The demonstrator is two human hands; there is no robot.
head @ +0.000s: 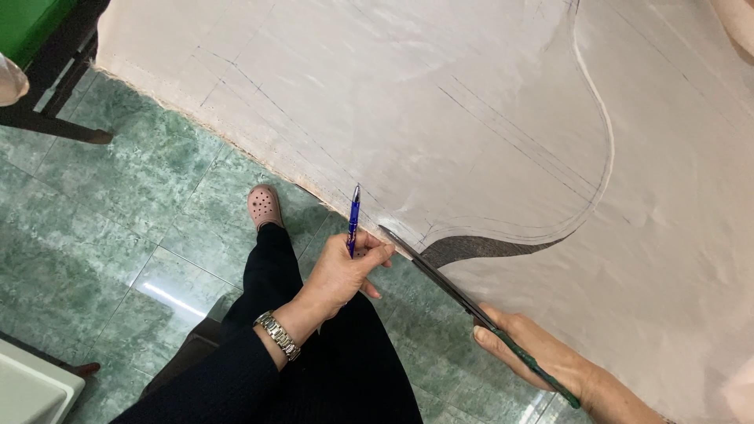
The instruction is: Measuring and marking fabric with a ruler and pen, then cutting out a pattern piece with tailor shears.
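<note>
Even, soft indoor light; scene moderately bright, no hard shadows. Pale fabric point(471, 102) on the surface reads slightly washed out toward the top, with a faint sheen across its folds. Polished green floor tiles point(118, 212) show one streak of glare at lower left, light source apparently overhead. Thin dark shadow under the fabric's cut edge. Focus sharp in the centre: pencil lines on the cloth are legible. Mild wide-angle stretch at the frame's corners. Left hand point(342, 275) and right hand point(534, 349) crisp, no motion blur.
</note>
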